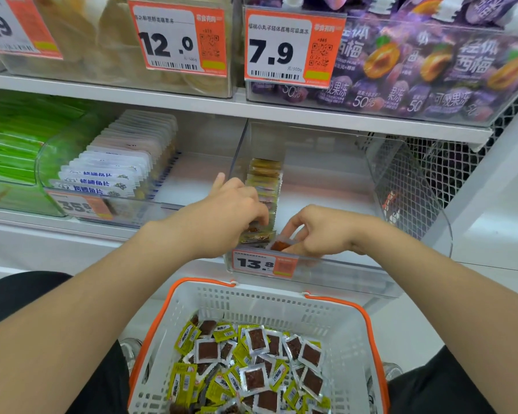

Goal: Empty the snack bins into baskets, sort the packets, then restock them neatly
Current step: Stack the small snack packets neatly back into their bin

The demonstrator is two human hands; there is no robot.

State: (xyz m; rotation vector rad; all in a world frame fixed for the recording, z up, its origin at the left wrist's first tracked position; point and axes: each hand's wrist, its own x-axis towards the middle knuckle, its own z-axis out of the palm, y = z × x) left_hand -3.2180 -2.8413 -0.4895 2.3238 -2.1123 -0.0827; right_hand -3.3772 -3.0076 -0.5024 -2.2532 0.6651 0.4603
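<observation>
A white metal shelf (pixel 192 174) carries a clear plastic bin (pixel 407 186) at its near edge, with an orange price tag (pixel 263 262) reading 13.8 on the bin's front. Along the bin's left wall a row of small yellow packets (pixel 265 180) stands on edge, running far to near. The left hand (pixel 237 204) bends over the row's near end, fingers curled together on the nearest packets. It seems to grip them, though the knuckles hide the contact. Just to its right, the right hand (pixel 320 231) pinches a silver packet with a red-brown square (pixel 280 245) between thumb and fingertips. Nearer, below the shelf, a white slotted basket with an orange rim (pixel 281 303) holds a loose heap of yellow and silver packets (pixel 251 369). To the left are white fish-snack packets (pixel 111 171), and on the shelf above are purple pouches (pixel 431 70). Black wire mesh (pixel 461 165) closes the right side, above a pale floor (pixel 506 249).
</observation>
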